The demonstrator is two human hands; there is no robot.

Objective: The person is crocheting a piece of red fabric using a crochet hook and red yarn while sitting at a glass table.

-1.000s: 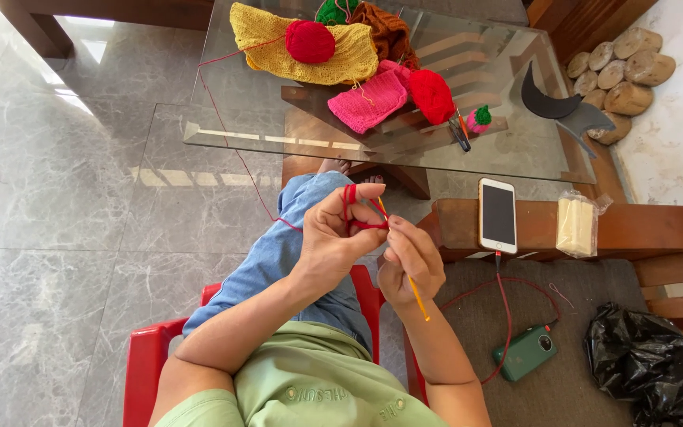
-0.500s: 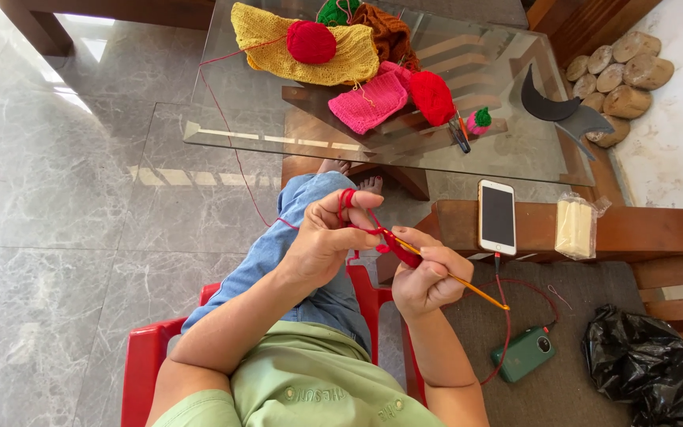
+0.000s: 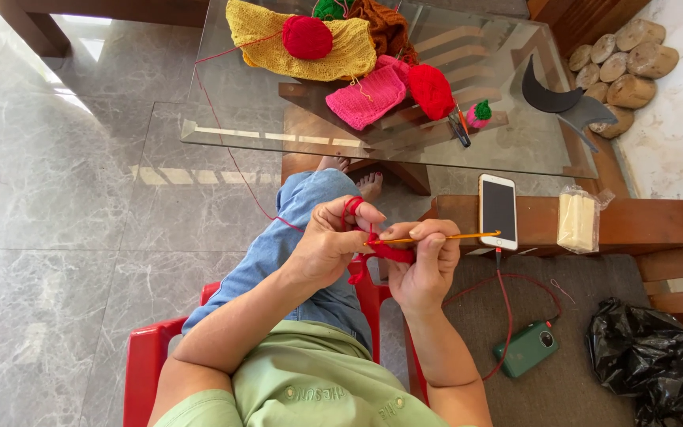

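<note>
Red crochet piece (image 3: 390,251) sits pinched between my two hands, just above my knee in blue jeans (image 3: 294,237). My left hand (image 3: 327,247) has its fingers (image 3: 365,212) curled closed around the near end of the piece, with red yarn (image 3: 231,154) looped round the forefinger and running off in a thin strand up to the red yarn ball (image 3: 307,36) on the glass tabletop (image 3: 223,111). My right hand (image 3: 427,265) is closed too: its fingers grip the other end of the piece together with an orange crochet hook (image 3: 468,235), whose shaft points right, toward the white phone (image 3: 498,210) lying on the wooden bench arm (image 3: 642,221).

On the tabletop the ball rests on a yellow knitted piece (image 3: 278,47); beside it lie a pink knitted piece (image 3: 367,96) and a second red piece (image 3: 432,90). A green power bank (image 3: 526,348) lies on the dark cushion at my right, a red cable (image 3: 507,308) running from it up to the phone. I sit on a red plastic chair (image 3: 148,364).
</note>
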